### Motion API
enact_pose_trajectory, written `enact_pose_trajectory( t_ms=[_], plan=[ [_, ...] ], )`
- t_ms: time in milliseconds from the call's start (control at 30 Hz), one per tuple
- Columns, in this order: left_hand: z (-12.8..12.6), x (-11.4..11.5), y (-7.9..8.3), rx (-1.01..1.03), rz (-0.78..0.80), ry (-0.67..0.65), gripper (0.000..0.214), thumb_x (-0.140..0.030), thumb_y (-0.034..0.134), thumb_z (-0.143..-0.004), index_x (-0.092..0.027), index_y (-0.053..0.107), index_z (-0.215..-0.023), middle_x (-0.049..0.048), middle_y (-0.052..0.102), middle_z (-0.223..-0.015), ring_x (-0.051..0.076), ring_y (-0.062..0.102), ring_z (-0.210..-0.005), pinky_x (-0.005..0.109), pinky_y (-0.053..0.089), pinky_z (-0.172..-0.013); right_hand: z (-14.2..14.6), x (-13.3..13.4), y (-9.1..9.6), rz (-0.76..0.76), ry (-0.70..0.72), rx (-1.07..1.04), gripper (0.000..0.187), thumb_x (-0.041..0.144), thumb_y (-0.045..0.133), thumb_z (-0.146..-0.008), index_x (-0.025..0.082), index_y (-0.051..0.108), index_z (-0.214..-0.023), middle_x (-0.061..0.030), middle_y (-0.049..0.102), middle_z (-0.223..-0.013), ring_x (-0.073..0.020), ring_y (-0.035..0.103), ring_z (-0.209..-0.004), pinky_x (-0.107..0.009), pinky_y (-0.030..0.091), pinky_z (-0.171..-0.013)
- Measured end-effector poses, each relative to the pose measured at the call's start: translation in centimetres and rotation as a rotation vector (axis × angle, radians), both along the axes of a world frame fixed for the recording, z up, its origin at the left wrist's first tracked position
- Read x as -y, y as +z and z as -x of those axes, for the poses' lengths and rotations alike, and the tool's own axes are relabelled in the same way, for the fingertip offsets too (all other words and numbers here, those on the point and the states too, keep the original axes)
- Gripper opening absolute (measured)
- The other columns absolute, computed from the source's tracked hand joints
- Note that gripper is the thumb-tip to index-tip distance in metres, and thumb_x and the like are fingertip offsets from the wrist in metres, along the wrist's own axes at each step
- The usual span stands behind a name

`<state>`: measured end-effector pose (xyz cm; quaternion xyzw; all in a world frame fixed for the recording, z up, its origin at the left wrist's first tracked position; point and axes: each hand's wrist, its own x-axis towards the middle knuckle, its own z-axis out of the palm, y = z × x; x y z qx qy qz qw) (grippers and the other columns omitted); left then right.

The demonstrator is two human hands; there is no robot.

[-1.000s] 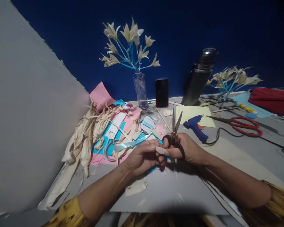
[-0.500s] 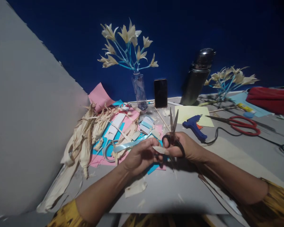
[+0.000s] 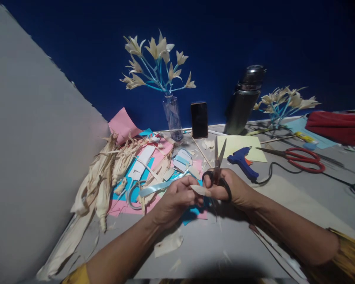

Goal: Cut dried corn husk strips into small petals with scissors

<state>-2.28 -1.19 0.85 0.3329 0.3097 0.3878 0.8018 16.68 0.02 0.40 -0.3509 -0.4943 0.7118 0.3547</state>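
Observation:
Between my two hands is a small pale petal cut to a point, seemingly of dried corn husk. My left hand is closed at its left end, with thumb and fingers bent. The fingertips of my right hand pinch its other end. The same right hand carries scissors with black handles looped round its fingers, the blades pointing up and slightly apart. Just left of my hands lies a light blue ribbon. A loose husk piece rests on the table below my left hand.
Dried corn husks pile up at left over pink and blue paper. Behind stand a glass vase of husk flowers, a phone and a flask. A blue glue gun and red-handled scissors lie right, with a black cable.
The view has shifted slightly, so the table things sit a little lower and further left. Both hands keep nearly the same pose, with the petal and scissors still held.

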Motion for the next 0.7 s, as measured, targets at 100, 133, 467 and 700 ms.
enact_pose_trajectory(
  t_ms=[100,133,467,700],
  plan=[
    [-0.3,0.1,-0.1,-0.108,-0.048,0.083,0.028,-0.025,0.085,-0.061,-0.014,0.064,-0.076,0.0022,0.065,-0.071,0.011,0.056,-0.061,0.023,0.041,-0.061,0.1,-0.1,-0.2,-0.024,-0.052,0.045,0.038,0.032,0.089,-0.062,0.016,0.059,-0.079,0.0013,0.063,-0.067,-0.0134,0.058,-0.061,-0.023,0.043,-0.056],
    [-0.4,0.2,-0.2,-0.125,-0.058,0.101,0.026,-0.023,0.084,-0.063,-0.014,0.063,-0.072,0.0017,0.064,-0.068,0.010,0.054,-0.060,0.022,0.040,-0.060,0.1,-0.1,-0.2,-0.040,-0.070,0.067,0.038,0.031,0.090,-0.061,0.016,0.060,-0.078,0.0022,0.061,-0.065,-0.0120,0.056,-0.059,-0.022,0.041,-0.054],
    [-1.4,0.5,-0.2,-0.101,-0.087,0.217,0.024,-0.025,0.083,-0.067,-0.014,0.063,-0.075,-0.0003,0.058,-0.068,0.008,0.048,-0.061,0.021,0.037,-0.061,2.3,0.7,-0.6,0.112,-0.264,-0.202,0.042,0.031,0.091,-0.060,0.017,0.057,-0.081,0.0009,0.063,-0.064,-0.0160,0.061,-0.059,-0.028,0.046,-0.061],
    [-0.9,0.1,-0.3,-0.262,-0.078,0.331,0.025,-0.026,0.081,-0.068,-0.015,0.058,-0.069,-0.0012,0.058,-0.062,0.009,0.048,-0.059,0.022,0.037,-0.061,2.0,0.6,-1.3,0.115,-0.245,-0.042,0.039,0.031,0.089,-0.061,0.016,0.060,-0.083,0.0042,0.057,-0.064,-0.0102,0.049,-0.057,-0.023,0.035,-0.056]
  ],
)
